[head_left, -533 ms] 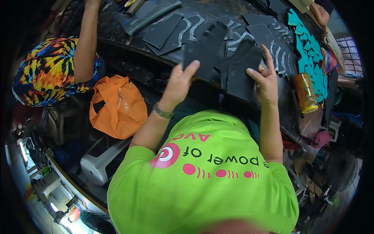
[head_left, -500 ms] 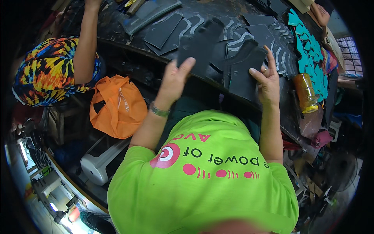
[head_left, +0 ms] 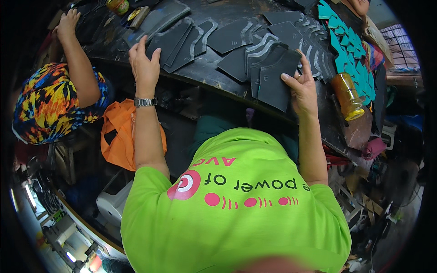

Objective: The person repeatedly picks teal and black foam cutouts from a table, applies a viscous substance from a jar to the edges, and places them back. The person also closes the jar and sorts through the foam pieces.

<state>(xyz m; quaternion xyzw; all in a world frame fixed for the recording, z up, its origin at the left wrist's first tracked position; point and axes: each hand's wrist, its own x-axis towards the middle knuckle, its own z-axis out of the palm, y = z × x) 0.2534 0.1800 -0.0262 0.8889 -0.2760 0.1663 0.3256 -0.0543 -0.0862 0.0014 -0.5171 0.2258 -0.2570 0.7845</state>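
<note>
Sorting of cut dark sheet pieces on a dark surface [head_left: 214,73]. At 9 o'clock, a co-worker's arm [head_left: 79,68] reaches onto the surface. At 11 o'clock, the left hand [head_left: 144,66] lies with fingers spread and flat on a row of pieces [head_left: 182,38], gripping nothing. At 1 o'clock, the right hand [head_left: 300,88] holds a stack [head_left: 273,82] at the near edge, thumb on top, fingers closed behind it. Teal pieces [head_left: 350,50] and an amber jar [head_left: 347,95] lie at 2 o'clock. Judged step: laying pieces out; the next calls for a clean release.
</note>
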